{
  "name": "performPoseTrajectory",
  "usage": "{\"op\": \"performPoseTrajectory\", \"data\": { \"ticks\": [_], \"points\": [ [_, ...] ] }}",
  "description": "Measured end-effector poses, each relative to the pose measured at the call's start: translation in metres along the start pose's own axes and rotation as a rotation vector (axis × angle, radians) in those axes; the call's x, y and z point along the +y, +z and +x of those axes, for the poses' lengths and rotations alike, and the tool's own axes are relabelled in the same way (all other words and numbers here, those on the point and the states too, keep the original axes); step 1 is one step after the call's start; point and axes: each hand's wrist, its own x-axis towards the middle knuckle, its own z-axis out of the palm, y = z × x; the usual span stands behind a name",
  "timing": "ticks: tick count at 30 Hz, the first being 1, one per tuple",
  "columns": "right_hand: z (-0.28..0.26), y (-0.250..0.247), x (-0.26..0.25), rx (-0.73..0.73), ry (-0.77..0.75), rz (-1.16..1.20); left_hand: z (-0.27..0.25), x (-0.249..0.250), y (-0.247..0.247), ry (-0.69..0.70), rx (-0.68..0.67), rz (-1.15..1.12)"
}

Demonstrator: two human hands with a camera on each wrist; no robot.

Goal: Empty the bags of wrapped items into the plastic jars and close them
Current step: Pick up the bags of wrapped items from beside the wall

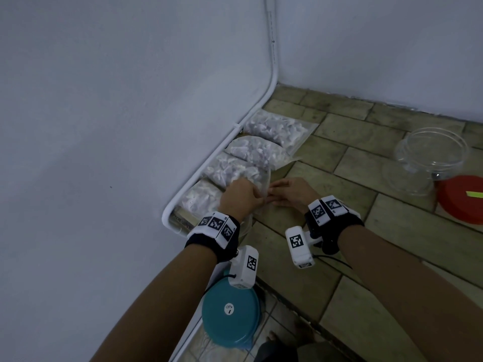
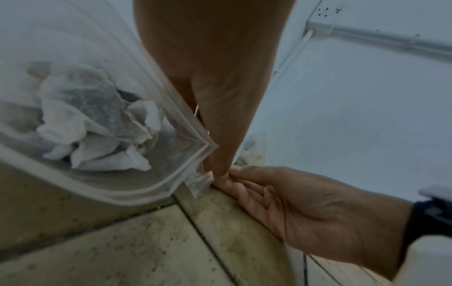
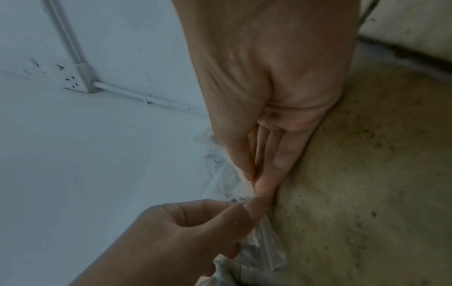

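Both hands meet over a clear zip bag [image 1: 257,184] of white wrapped items [image 2: 97,123] lying on the tiled floor [image 1: 339,231] against the wall, at about 11 o'clock from the person. The left hand [image 1: 241,195] pinches the bag's mouth edge, thumb curled against fingers, as the right wrist view shows. The right hand [image 1: 292,192] has its fingers [image 2: 244,188] held straight and close together, tips touching the same edge; whether they actually grip the plastic cannot be told. The bag's zip mouth gapes open in the left wrist view. Three more filled bags lie in a row along the wall: one [image 1: 201,198] just under the left hand, two [image 1: 257,150] [image 1: 277,128] further off towards 12 o'clock. An open clear plastic jar [image 1: 428,160] lies on its side at 2 o'clock, with a red lid [image 1: 461,198] bearing a blank yellow-green strip touching it. A teal lid [image 1: 230,313] at 6 o'clock carries a round white sticker with a small mark too blurred to read
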Motion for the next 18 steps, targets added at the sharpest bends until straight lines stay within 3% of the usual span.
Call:
{"op": "performPoseTrajectory", "data": {
  "ticks": [9, 18],
  "points": [
    [0.0014, 0.0010, -0.0039, -0.027, 0.035, -0.006, -0.0018, 0.0047, 0.0030, -0.002, 0.025, 0.074],
    [0.0018, -0.0028, -0.0026, -0.085, 0.025, 0.011, -0.0047, 0.0015, 0.0001, 0.016, 0.019, 0.000]
  ]
}}
